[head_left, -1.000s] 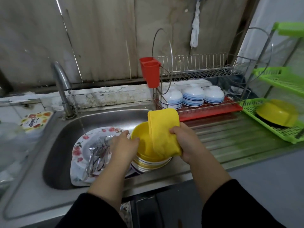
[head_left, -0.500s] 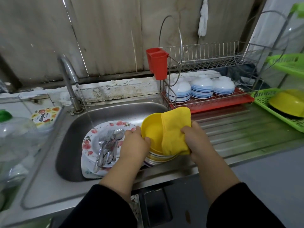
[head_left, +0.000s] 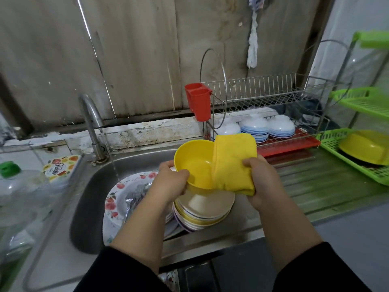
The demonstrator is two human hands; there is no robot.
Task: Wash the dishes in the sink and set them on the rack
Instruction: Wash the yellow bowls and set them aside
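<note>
The left hand (head_left: 171,182) holds a yellow bowl (head_left: 194,163) by its rim, thumb inside and fingers curled round the edge. The bowl is tipped toward the person, up above the sink (head_left: 88,192). The right hand (head_left: 262,182) grips a folded yellow cloth (head_left: 232,163), which lies over the bowl's right rim.

In the sink, under the bowl, sits a stack of bowls (head_left: 205,209). Left of it a flowered plate (head_left: 114,199) holds spoons (head_left: 134,197). Water runs from the tap (head_left: 91,121) onto the plate.

The rack (head_left: 271,95) stands at the back of the sink's right side. Its lower shelf holds white bowls (head_left: 254,127) turned upside down. A red cup (head_left: 199,103) hangs on its left end. At the right edge a green tray (head_left: 330,142) holds another yellow bowl (head_left: 366,147), upside down.
</note>
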